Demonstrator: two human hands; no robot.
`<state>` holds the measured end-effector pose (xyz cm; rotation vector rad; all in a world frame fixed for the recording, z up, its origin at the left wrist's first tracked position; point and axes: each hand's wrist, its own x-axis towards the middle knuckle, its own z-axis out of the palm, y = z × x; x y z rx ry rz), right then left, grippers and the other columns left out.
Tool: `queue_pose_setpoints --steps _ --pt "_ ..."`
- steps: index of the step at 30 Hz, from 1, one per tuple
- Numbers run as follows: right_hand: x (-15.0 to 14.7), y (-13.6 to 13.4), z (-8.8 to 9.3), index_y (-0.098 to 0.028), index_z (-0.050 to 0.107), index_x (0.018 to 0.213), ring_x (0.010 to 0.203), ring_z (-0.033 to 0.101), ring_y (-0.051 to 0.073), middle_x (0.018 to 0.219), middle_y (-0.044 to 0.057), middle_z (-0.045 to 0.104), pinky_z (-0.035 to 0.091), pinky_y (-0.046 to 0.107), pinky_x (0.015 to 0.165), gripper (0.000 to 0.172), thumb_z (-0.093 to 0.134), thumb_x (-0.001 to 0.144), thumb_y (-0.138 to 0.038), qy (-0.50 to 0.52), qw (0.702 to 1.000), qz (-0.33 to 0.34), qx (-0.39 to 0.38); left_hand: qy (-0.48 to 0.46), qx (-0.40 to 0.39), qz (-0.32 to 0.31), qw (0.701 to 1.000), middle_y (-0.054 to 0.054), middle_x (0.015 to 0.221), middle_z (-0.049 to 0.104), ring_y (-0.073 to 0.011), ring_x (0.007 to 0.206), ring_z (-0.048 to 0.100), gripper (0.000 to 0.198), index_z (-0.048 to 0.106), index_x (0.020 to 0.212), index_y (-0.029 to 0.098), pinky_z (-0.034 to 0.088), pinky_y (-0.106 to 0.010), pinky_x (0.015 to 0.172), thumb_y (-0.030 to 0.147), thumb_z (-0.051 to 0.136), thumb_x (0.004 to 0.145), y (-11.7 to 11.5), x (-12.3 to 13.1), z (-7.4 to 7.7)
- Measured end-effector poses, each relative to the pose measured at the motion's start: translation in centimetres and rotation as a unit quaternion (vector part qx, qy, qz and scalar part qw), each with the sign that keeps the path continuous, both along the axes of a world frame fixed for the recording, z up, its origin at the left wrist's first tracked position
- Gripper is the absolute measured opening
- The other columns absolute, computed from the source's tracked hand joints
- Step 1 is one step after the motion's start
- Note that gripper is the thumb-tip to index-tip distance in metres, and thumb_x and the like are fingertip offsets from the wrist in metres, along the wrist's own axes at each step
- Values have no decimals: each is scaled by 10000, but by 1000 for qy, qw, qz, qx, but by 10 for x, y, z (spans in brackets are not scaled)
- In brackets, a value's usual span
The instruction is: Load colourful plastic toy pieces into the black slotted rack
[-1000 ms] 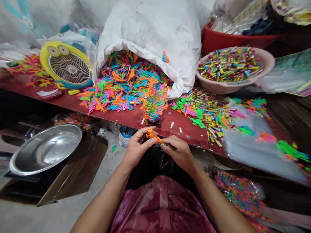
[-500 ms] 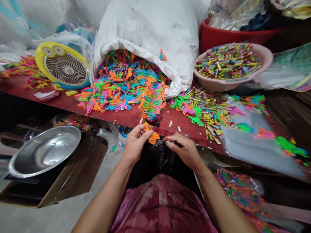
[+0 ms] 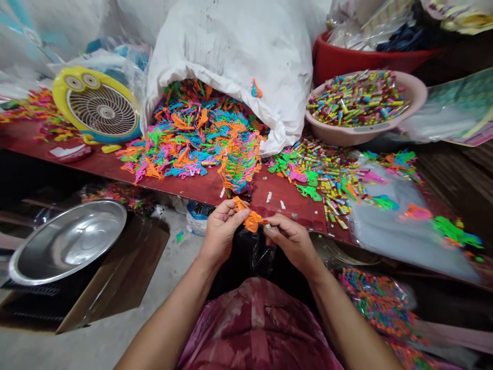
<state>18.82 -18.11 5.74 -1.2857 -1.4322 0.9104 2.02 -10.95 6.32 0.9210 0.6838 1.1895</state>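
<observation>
Over the front edge of the red table, my left hand [image 3: 222, 229] pinches an orange plastic toy piece [image 3: 252, 221] with a latticed, pistol-like outline. Close to its right end, my right hand [image 3: 289, 234] is closed on a small tube [image 3: 266, 224], of which only a reddish tip and a pale side show between thumb and fingers. The tube's tip and the orange piece are almost together; whether they touch I cannot tell. Just beyond my hands, a stacked row of similar toy pieces [image 3: 241, 162] in several colours stands on the table.
A white sack [image 3: 231, 41] spills loose toy pieces [image 3: 181, 144]. To the right are a pink basin [image 3: 414, 95] full of small tubes, scattered tubes [image 3: 335, 177] and plastic bags [image 3: 400, 231]. A yellow fan [image 3: 103, 110] stands left, above a metal bowl [image 3: 69, 241].
My left hand has moved right with the orange toy piece, bringing it up to the tube in my right hand. The right hand has stayed nearly in place.
</observation>
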Motion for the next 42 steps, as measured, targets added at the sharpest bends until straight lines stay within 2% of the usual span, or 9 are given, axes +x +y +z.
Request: queue_pose_setpoints --steps 5,12,18,27,32,35,37,39,42 --pt "-6 0 -1 -235 704 1038 600 560 119 686 -19 590 445 247 582 226 606 916 -398 26 999 3 -18 -7 -16 -7 1000 22 816 684 -73 714 610 234 684 884 177 486 -185 717 284 811 719 -1 3 -1" --pt "-18 1 -2 -210 615 966 532 543 100 651 -41 610 438 225 526 246 692 838 -406 181 980 -18 -86 -28 -47 -6 998 25 806 669 -70 693 602 244 641 829 163 478 -187 697 278 816 703 -2 5 -1" --pt "-20 0 -6 -214 610 956 536 544 98 701 -31 636 433 223 520 233 695 845 -401 215 974 -22 -71 -32 -57 -9 998 37 760 651 -64 665 586 253 624 812 162 464 -185 678 291 814 704 -2 6 -1" --pt "-24 -3 -4 -210 643 969 535 532 87 678 -29 639 425 216 527 194 692 857 -361 213 975 -41 -49 -24 -45 -2 999 36 749 637 -67 651 579 282 596 803 161 469 -189 664 314 812 706 -4 5 -4" --pt "-19 -2 -2 -221 657 1049 554 573 100 719 -27 647 449 227 536 250 697 844 -359 185 980 -11 -75 17 -5 -17 1000 21 752 626 -76 657 571 267 612 835 158 476 -189 647 319 795 727 -4 5 5" --pt "-7 -2 1 -214 686 987 675 642 143 754 0 673 498 269 645 213 716 828 -354 126 988 -43 -80 39 31 -14 999 19 750 600 -79 658 557 263 612 870 163 467 -184 630 338 772 756 0 9 17" --pt "5 -4 4 -220 706 940 839 657 173 874 30 692 505 296 765 168 728 821 -337 77 992 -96 -23 32 49 0 998 30 745 568 -70 642 533 257 599 886 175 454 -175 613 354 749 780 1 14 25" --pt "16 -6 8 -232 722 921 912 630 170 954 34 676 489 288 809 133 731 820 -318 34 989 -136 41 35 45 -26 998 37 750 545 -65 629 514 266 586 900 181 445 -173 599 365 741 786 0 20 31" --pt "30 -9 12 -240 713 932 752 603 123 853 2 651 476 243 693 141 736 816 -317 53 983 -168 54 71 4 -141 987 36 766 545 -59 612 500 322 594 1000 177 430 -177 585 362 741 781 -8 31 33"
